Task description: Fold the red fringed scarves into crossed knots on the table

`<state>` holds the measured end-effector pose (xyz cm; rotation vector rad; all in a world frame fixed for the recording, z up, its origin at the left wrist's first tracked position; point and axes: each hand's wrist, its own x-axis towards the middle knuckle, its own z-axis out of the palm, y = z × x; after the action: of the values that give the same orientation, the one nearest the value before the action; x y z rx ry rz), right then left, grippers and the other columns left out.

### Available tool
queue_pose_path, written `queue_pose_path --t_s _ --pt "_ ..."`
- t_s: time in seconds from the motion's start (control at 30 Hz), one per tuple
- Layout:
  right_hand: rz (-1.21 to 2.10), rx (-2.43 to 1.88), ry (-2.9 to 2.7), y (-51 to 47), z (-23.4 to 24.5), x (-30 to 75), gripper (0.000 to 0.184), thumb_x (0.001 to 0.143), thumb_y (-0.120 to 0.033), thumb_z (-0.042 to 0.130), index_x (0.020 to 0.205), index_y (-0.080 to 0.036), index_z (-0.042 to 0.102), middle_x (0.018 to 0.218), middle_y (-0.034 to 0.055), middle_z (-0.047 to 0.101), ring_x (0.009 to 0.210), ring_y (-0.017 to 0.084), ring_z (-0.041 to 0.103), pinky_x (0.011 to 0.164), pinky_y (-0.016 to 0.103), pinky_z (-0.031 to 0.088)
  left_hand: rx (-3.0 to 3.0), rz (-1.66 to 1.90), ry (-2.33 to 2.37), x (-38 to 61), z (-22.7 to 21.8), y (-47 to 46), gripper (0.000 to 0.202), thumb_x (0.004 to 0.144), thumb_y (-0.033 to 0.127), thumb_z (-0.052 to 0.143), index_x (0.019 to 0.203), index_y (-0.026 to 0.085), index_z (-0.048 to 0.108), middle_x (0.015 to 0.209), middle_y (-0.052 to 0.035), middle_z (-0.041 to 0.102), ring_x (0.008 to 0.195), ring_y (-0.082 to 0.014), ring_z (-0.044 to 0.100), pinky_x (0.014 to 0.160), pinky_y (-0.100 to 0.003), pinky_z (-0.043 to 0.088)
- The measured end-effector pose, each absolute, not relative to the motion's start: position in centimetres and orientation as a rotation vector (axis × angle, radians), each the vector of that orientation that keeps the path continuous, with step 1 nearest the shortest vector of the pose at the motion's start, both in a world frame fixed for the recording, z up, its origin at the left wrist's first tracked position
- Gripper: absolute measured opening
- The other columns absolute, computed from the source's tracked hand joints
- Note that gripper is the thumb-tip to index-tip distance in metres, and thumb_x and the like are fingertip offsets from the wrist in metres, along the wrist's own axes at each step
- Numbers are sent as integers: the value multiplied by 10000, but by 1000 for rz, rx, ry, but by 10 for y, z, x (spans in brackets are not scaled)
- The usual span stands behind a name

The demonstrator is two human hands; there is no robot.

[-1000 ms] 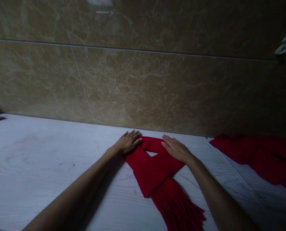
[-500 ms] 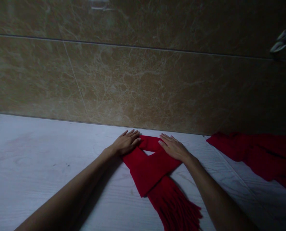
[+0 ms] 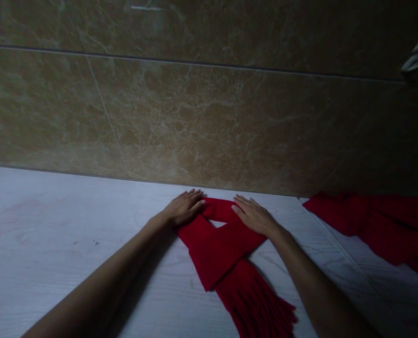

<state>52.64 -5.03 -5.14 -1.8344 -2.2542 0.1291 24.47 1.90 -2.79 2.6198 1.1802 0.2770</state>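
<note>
A red fringed scarf [image 3: 212, 256] lies folded into a loop on the pale wooden surface, one part crossing over another. A small triangle of the surface shows inside the loop. Its fringe [image 3: 261, 300] spreads toward the lower right. My left hand [image 3: 184, 206] rests flat on the loop's upper left corner, fingers stretched out. On the upper right corner my right hand [image 3: 253, 213] lies flat too, its fingers pointing up and to the left. The cloth beneath both palms is hidden.
Another red cloth [image 3: 381, 225] lies crumpled at the right, by the wall. A brown marbled tile wall [image 3: 194, 117] rises behind the pale wood-grain surface [image 3: 61, 234]. A blurred light-coloured object [image 3: 416, 58] shows at the upper right against the wall.
The view has shifted slightly. Both hands stay flat on the scarf's upper corners, and the scarf looks the same.
</note>
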Motion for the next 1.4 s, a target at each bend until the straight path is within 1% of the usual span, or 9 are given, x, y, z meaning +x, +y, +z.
queue_pose_path --t_s 0.23,0.37,0.5,0.63,0.8,0.87,1.0,1.17,1.4 --pt "157 -1827 -2250 -50 -51 527 640 1055 -505 263 1530 -119 454 1610 125 384 1512 222 327 1270 459 217 2626 305 1171 247 -29 19 703 1013 564 231 1521 128 449 1627 -120 384 1544 -277 274 1280 -459 203" --pt "161 -1827 -2238 -50 -51 527 636 1053 -503 269 1527 -125 461 1610 124 384 1510 235 329 1271 467 213 2613 311 1192 246 -30 21 716 1013 573 205 1517 131 458 1621 -113 397 1535 -272 298 1279 -447 214" --pt "156 -1821 -2232 -50 -51 528 642 1051 -511 269 1528 -125 461 1630 115 341 1534 233 268 1273 462 208 2603 330 1221 245 -32 22 704 1023 566 143 1528 178 445 1618 -84 409 1528 -248 318 1265 -428 248" --pt "161 -1833 -2237 -50 -52 527 654 1052 -515 267 1537 -115 444 1620 120 363 1523 236 298 1270 461 217 2631 313 1211 247 -33 19 682 1014 606 226 1515 209 465 1623 -66 405 1542 -250 282 1277 -425 206" --pt "140 -1839 -2231 -51 -50 526 668 1056 -523 251 1539 -100 436 1625 122 358 1534 226 270 1271 441 211 2627 286 1234 248 -31 17 721 1016 602 214 1551 156 404 1643 -100 357 1553 -254 249 1274 -426 213" --pt "121 -1836 -2221 -52 -46 526 669 1059 -527 239 1544 -107 428 1627 118 358 1540 224 253 1275 448 192 2625 286 1240 247 -27 16 720 1020 588 204 1559 148 386 1644 -105 354 1553 -244 248 1276 -420 206" --pt "74 -1825 -2193 -56 -42 530 676 1060 -536 237 1558 -110 402 1635 118 340 1557 236 196 1285 496 110 2703 326 1197 240 -21 15 674 1028 562 215 1542 179 423 1637 -85 371 1562 -227 218 1294 -445 115" --pt "115 -1855 -2188 -58 -50 532 680 1053 -557 248 1544 -124 434 1623 131 362 1538 244 262 1269 489 196 2680 259 1224 236 -30 15 696 1029 551 206 1568 143 370 1652 -105 320 1565 -238 203 1285 -471 161" --pt "111 -1860 -2180 -59 -48 532 650 1048 -526 254 1542 -148 441 1613 123 381 1531 251 282 1269 520 174 2684 311 1229 235 -29 15 680 1026 560 220 1544 167 418 1635 -101 357 1542 -244 277 1277 -454 206"
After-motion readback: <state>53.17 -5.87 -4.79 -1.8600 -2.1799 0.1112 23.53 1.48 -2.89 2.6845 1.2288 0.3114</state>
